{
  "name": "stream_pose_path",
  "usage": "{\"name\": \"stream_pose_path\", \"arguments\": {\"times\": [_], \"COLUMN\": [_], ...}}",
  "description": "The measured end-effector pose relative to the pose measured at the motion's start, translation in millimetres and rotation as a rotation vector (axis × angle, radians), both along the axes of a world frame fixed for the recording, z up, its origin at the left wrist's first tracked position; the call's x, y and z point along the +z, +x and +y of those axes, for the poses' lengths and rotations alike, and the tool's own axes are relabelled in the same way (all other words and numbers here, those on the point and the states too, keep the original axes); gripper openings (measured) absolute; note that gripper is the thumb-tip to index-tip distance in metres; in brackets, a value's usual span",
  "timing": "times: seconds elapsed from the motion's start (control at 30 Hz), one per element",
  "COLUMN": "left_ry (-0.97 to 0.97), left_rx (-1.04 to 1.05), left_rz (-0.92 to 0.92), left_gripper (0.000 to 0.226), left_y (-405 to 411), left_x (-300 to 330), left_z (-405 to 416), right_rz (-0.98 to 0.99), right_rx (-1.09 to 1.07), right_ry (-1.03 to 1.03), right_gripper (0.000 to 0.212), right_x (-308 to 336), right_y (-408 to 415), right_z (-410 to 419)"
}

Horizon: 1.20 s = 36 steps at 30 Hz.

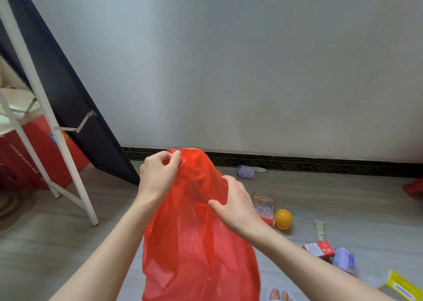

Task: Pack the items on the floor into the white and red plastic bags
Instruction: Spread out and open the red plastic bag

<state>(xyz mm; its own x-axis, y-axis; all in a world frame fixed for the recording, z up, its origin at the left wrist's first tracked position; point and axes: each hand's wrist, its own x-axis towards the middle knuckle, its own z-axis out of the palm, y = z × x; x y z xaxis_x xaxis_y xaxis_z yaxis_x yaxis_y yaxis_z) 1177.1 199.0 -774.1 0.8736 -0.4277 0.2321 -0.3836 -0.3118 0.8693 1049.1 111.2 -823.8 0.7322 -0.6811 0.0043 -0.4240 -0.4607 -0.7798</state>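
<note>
A red plastic bag (pixel 196 236) hangs in front of me, held up by both hands. My left hand (pixel 158 174) pinches its top edge between thumb and fingers. My right hand (pixel 235 204) grips the bag's upper right side, thumb pressed into the plastic. On the floor to the right lie a colourful card packet (pixel 263 204), a yellow ball-shaped container (pixel 283 218), a red-capped item (pixel 269 221), a pale tube (pixel 319 229), a red and white box (pixel 319 250), a purple can (pixel 344 261) and a yellow box (pixel 398 287). No white bag is in view.
A small purple carton (pixel 246 170) lies by the dark skirting board at the wall. A white metal stand (pixel 57 140) with a dark panel (pixel 75 108) leans at the left, red packaging (pixel 27 158) behind it. A red item (pixel 414 187) sits at the right edge. My toes (pixel 278 295) show below.
</note>
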Motion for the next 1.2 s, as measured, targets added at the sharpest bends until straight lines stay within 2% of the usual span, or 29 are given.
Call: {"name": "stream_pose_path", "arguments": {"times": [0.1, 0.23, 0.33, 0.47, 0.57, 0.67, 0.73, 0.8, 0.87, 0.9, 0.97, 1.07, 1.13, 1.2], "left_ry": [-0.081, -0.067, -0.001, 0.176, 0.208, 0.200, 0.301, 0.477, 0.481, 0.415, 0.332, 0.322, 0.229, 0.133], "left_rx": [-0.145, -0.306, -0.254, -0.135, -0.040, 0.014, 0.051, 0.107, 0.109, 0.061, -0.202, -0.516, -0.546, -0.493], "left_rz": [0.080, 0.044, 0.017, -0.012, -0.042, -0.069, -0.190, -0.446, -0.699, -0.798, -0.905, -0.877, -0.774, -0.711], "left_gripper": [0.031, 0.027, 0.027, 0.026, 0.028, 0.026, 0.022, 0.021, 0.029, 0.032, 0.043, 0.053, 0.046, 0.036], "left_y": [-2.4, -7.2, 5.8, 19.2, 21.3, 24.5, 23.7, 20.6, 14.0, 6.9, -10.2, -32.0, -29.5, -19.9], "left_x": [2.5, 6.1, 2.7, -4.0, -1.1, -0.3, -5.1, -9.2, -9.6, -7.3, -5.6, -8.8, -7.6, -5.7], "left_z": [0.3, 0.8, 6.9, 11.0, 9.0, 9.8, 8.9, 5.7, -0.9, -4.8, -13.4, -23.1, -24.0, -20.1], "right_rz": [-0.071, -0.156, -0.332, -0.422, -0.413, -0.337, -0.303, -0.298, -0.280, -0.269, -0.273, -0.343, -0.362, -0.386], "right_rx": [-0.054, -0.249, -0.343, -0.275, -0.189, -0.055, -0.008, 0.006, 0.013, 0.013, 0.012, 0.043, 0.076, 0.087], "right_ry": [-0.133, -0.265, -0.260, -0.232, -0.278, -0.256, -0.249, -0.251, -0.239, -0.230, -0.192, -0.030, 0.049, 0.064], "right_gripper": [0.057, 0.032, 0.023, 0.014, 0.009, 0.014, 0.016, 0.016, 0.016, 0.016, 0.018, 0.021, 0.023, 0.023], "right_x": [-12.6, -14.8, 0.1, 21.8, 28.7, 33.3, 35.6, 36.3, 36.6, 37.0, 39.8, 46.2, 48.5, 46.6], "right_y": [5.0, 3.5, -0.9, -4.3, -7.7, -14.0, -17.1, -17.7, -16.5, -15.1, -11.3, -5.5, -5.1, -9.1], "right_z": [-16.6, -43.4, -60.1, -70.4, -76.3, -82.3, -83.7, -82.2, -77.3, -74.4, -68.1, -61.8, -60.2, -63.4]}}
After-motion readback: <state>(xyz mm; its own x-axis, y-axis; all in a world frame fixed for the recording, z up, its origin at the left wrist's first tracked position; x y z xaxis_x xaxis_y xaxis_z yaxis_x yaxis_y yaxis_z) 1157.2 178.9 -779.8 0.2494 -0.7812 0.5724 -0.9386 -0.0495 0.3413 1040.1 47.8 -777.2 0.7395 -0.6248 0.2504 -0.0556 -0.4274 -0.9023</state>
